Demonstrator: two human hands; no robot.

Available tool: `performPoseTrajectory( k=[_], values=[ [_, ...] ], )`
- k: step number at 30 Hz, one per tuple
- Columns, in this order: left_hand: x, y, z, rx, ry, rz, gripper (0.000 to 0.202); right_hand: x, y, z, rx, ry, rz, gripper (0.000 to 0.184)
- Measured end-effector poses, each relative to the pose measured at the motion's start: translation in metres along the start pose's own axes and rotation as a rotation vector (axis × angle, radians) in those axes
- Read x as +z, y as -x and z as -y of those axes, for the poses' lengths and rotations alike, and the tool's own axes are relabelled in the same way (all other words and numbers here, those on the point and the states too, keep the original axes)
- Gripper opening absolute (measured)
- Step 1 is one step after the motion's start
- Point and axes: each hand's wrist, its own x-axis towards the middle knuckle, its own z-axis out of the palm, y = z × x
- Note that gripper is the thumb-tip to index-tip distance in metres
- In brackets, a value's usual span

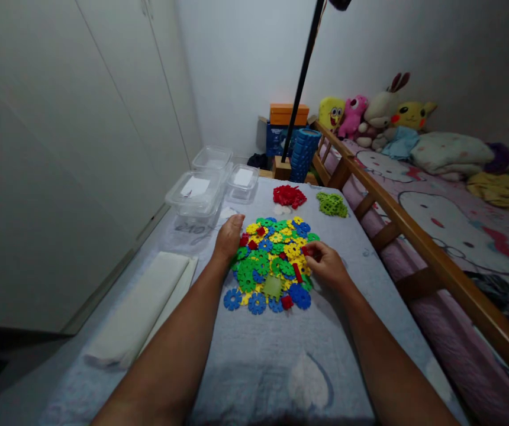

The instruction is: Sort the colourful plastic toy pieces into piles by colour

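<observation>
A mixed pile of notched plastic discs (276,248) in yellow, green and blue lies on the cloth, with several small red pieces among them. My right hand (328,265) is at the pile's right edge, finger and thumb closed on a small red plastic piece (305,251). Along the left edge of the pile rests my left hand (228,239), fingers stretched forward and nothing visible in it; part of its fingers is hidden. A pale green square piece (273,287) lies at the front of the pile, near a red piece (287,302).
Behind the pile sit a heap of red pieces (289,196) and a heap of light green pieces (332,204). Clear plastic boxes (199,204) stand at the back left. A folded white cloth (143,307) lies left. A wooden bed rail (383,216) runs along the right.
</observation>
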Motion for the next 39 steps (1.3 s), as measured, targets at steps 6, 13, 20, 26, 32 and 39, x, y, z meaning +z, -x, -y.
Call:
performPoseTrajectory(
  k=[6,13,20,26,32,39],
  values=[
    [0.002,0.004,0.007,0.035,-0.07,0.019,0.058,-0.002,-0.025,-0.001,0.113,-0.239,-0.081,0.022],
    [0.004,-0.001,0.0,0.036,-0.156,-0.034,0.051,0.005,-0.097,0.0,0.199,-0.321,-0.173,0.027],
    [0.004,-0.002,-0.003,-0.006,-0.156,-0.044,0.048,0.017,-0.172,-0.014,0.434,-0.169,-0.402,0.016],
    [0.005,-0.003,-0.003,-0.025,-0.139,-0.044,0.048,0.026,-0.203,-0.025,0.528,-0.117,-0.431,0.018],
    [0.006,-0.003,-0.003,-0.029,-0.111,-0.054,0.045,0.03,-0.209,-0.031,0.553,-0.121,-0.403,0.018],
    [0.006,-0.005,0.0,-0.042,-0.055,-0.11,0.051,0.024,-0.197,-0.037,0.531,-0.153,-0.4,0.017]
  ],
)
